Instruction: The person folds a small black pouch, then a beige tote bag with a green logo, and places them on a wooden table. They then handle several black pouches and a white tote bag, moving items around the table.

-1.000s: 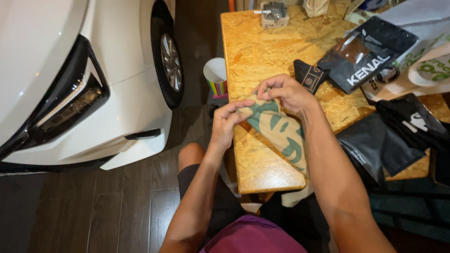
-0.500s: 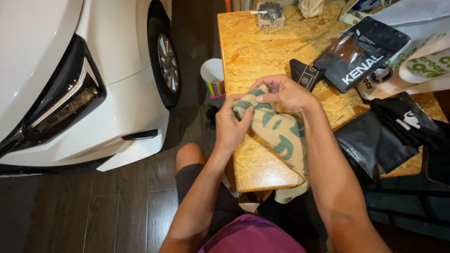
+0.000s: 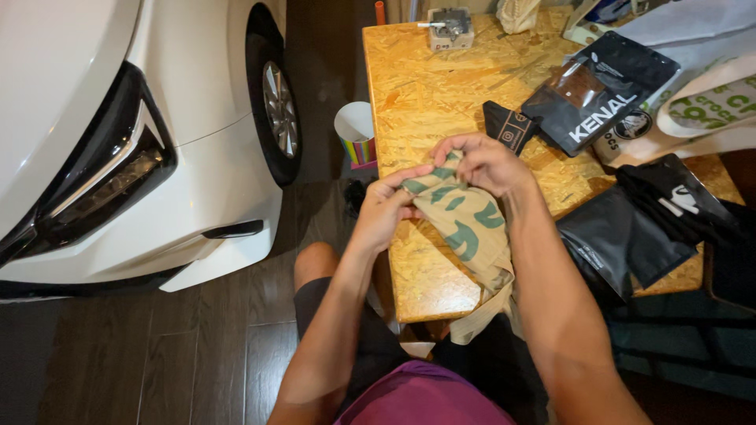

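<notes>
A: Both hands on the beige fabric bag with green print [image 3: 465, 224], at the near left part of the chipboard table [image 3: 425, 94]. Left hand [image 3: 386, 208] closed, thumb and fingers pinching the upper left corner. Right hand [image 3: 484, 161] curled over the top edge, fingers clamped on the fold.

B: And the rest of the cloth?

A: Lying down the tabletop toward the body, lower end drooping past the near table edge. Top edge lifted slightly off the board between the two grips.

B: Any advice for handling it well?

A: Probably best to keep both pinches near the corners and the edge taut between them, so no slack to bunch up. Worth minding the hanging end, likely to drag the cloth off the board if a grip loosens. Whether folding or opening, cannot tell from here.

B: Anything close enough to snag?

A: Small black pouch [image 3: 510, 126] just beyond the right hand, large black zip pouch with a clear window [image 3: 602, 98] farther right. Black plastic bags [image 3: 630, 244] near the right forearm. Striped paper cup [image 3: 356, 132] on the floor left of the table, white car [image 3: 142, 118] beside it, well apart from the hands.
</notes>
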